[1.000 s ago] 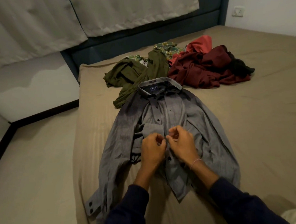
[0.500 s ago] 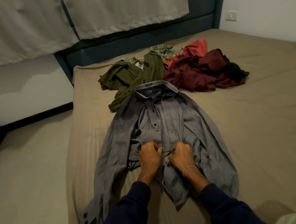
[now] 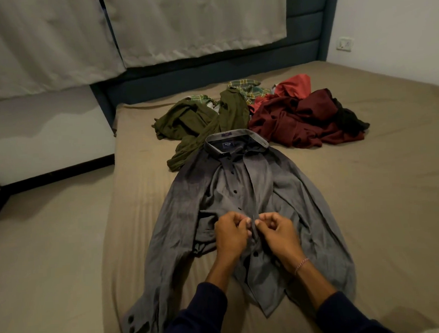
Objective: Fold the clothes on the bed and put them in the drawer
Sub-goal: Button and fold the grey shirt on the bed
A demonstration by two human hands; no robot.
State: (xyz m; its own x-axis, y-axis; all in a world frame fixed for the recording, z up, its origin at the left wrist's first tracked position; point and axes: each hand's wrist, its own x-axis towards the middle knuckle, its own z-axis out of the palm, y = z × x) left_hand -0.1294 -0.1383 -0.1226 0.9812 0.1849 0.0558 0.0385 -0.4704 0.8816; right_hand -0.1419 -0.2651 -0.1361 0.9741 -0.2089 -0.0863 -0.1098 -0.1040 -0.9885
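Head view: looking down over a tan bed (image 3: 372, 207). Grey button-up shirt (image 3: 307, 212) spread face up near the bed's left edge, collar pointing toward the headboard (image 3: 206, 71), front placket partly undone, dark buttons visible above the hands. Left hand (image 3: 229, 234) and right hand (image 3: 279, 233) close together at the shirt's middle, fingers curled, each grip pinching one edge of the placket; exact contact with a button too small to tell. Thin bracelet (image 3: 301, 262) on the right wrist, dark blue sleeves (image 3: 198, 321) covering both forearms. Shirt's left cuff (image 3: 136, 325) lying near the bed's left edge, toward the near corner. Further up the bed, toward the headboard: crumpled olive garment (image 3: 184, 122) just beyond the collar and touching it, green plaid cloth (image 3: 246, 89) behind that, heap of dark red clothes (image 3: 293, 119) to the right with a brighter red piece (image 3: 296, 85) on top and something black (image 3: 350, 120) at its right end. Pale curtains (image 3: 177, 23) hanging over the headboard; wall socket (image 3: 345, 43) on the right wall.
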